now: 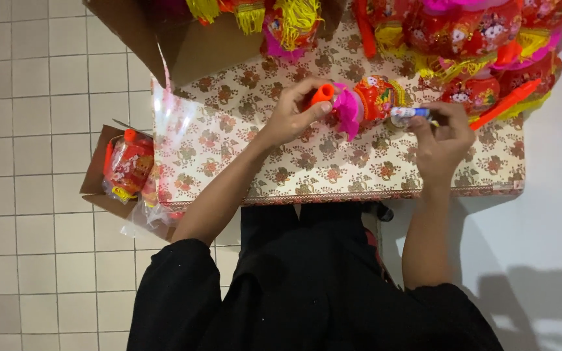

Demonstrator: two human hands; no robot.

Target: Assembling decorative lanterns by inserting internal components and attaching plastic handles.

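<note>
While the person in black sleeves leans over the desk [307, 175], which is covered by a cream cloth with a brown floral print, both hands hold a small red paper lantern with a pink frill and an orange plastic handle [362, 101] just above the cloth, near the middle of the desk. The left hand [291, 117] is closed around the orange handle end at 9 o'clock of the lantern. The right hand [443, 136] sits at 3 o'clock of it, fingers pinched on a small blue-and-white tube-like piece [410, 114] at the lantern's other end; what that piece is cannot be told.

At 12 to 2 o'clock from the hands, a heap of similar red lanterns with yellow tassels and orange handles [482, 45] lies at the far end of the desk. At 11 o'clock, a brown cardboard box [190, 45] stands open on the desk, with more tasselled lanterns [281, 23] showing at its mouth.

At 8 o'clock, on the white tiled floor [27, 195], a smaller open cardboard box [95, 185] holds a red lantern wrapped in clear plastic [128, 162]. A sheet of clear plastic wrap [167, 117] hangs over the desk's left edge just beside it.
</note>
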